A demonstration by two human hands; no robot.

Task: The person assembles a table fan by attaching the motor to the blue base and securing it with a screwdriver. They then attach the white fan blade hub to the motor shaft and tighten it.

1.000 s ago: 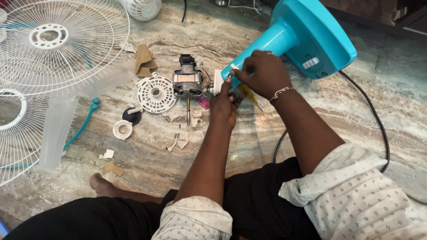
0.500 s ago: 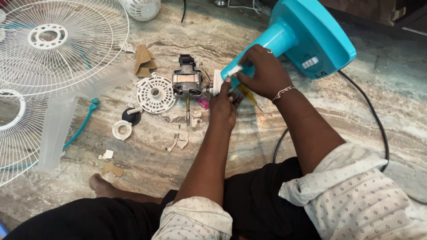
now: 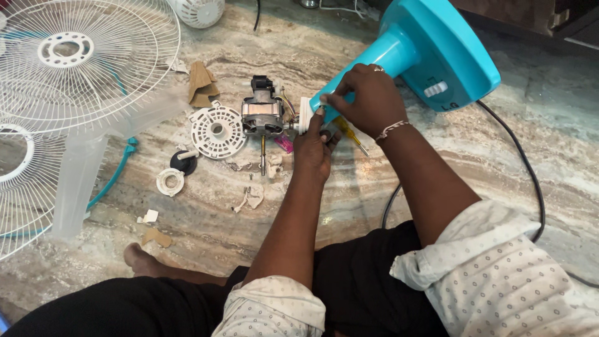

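Change since earlier: hardly any; we find both hands still at the neck of the turquoise stand, the right hand's fingers shifted only slightly along it.
Right hand (image 3: 373, 100): curled over the lower end of the turquoise plastic fan stand (image 3: 430, 53); fingers bent round the neck, gripping it.
Left hand (image 3: 314, 150): just below the neck end, fingers folded, fingertips up against the white plastic collar (image 3: 304, 117); we cannot tell what it holds, if anything.
Fan stand, place: at 1 o'clock from the hands, tilted, its broad base uppermost and its neck pointing down toward 7 o'clock.
Screwdriver: yellow-handled screwdriver (image 3: 350, 135) lies under the right hand, its tip pointing to 5 o'clock.
Motor: bare metal fan motor with copper windings (image 3: 262, 114), at 9 o'clock from the hands, just beside the collar.
Motor cover: white round slotted plastic disc (image 3: 216, 130), at 9 o'clock from the motor, touching or nearly so.
Small parts: white plastic ring nut (image 3: 170, 181) and black round cap (image 3: 183, 162), at 8 o'clock from the disc.
Fan guards: white wire fan grilles (image 3: 75, 68), far out at 10 o'clock.
Cable: black power cord (image 3: 530, 181), running off at 4 o'clock from the stand.
Floor: brown veined marble slab (image 3: 206, 231) beneath everything.
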